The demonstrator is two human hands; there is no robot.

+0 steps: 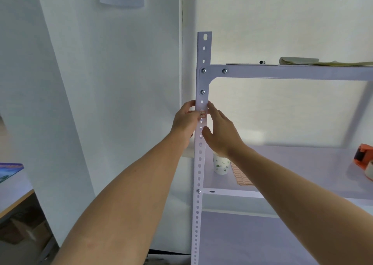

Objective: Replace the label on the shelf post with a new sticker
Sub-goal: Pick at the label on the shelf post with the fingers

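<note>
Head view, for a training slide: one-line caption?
Left hand and right hand meet at a red label on the shelf post, above a paper cup.

The shelf post (199, 164) is pale lilac-white. Its label (203, 114) is white with a red border and a dark mark. The cup (221, 165) is white with green sprigs, the sticker sheet (241, 176) orange-red, the tape dispenser (364, 153) orange.

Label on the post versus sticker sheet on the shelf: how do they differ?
The label is one sticker, stuck upright on the shelf post; the sticker sheet holds many rows and lies flat on the lower shelf. The label sits between the left hand and right hand; the sheet lies untouched, partly hidden by the right forearm. Both show reddish outlines.
</note>
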